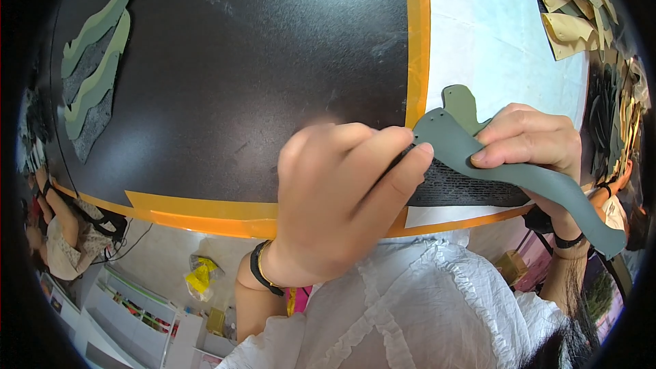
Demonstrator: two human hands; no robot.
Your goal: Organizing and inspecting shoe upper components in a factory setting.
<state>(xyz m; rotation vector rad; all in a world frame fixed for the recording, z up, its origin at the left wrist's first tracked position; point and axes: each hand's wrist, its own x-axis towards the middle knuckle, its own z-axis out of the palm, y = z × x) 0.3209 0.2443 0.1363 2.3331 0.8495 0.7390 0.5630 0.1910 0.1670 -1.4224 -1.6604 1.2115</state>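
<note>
A curved dark green piece [509, 167], thin and leather-like with small holes at its wide end, is gripped by my right hand [529, 138]. Its narrow tail hangs out past the table edge to the right. My left hand [342, 195], blurred at the knuckles, pinches the piece's wide left end between its fingertips. An olive-green flap [460, 104] shows behind the piece; I cannot tell whether the two are joined. Beneath them, a black ribbed piece [465, 184] lies at the front edge of the white sheet.
The dark table [260, 61] is edged with orange tape [205, 222]. A white sheet [492, 34] covers its right part. Green and grey cut pieces [96, 78] lie far left. Tan pieces [567, 0] and black strips [601, 106] are stacked at right. Other people sit at both sides.
</note>
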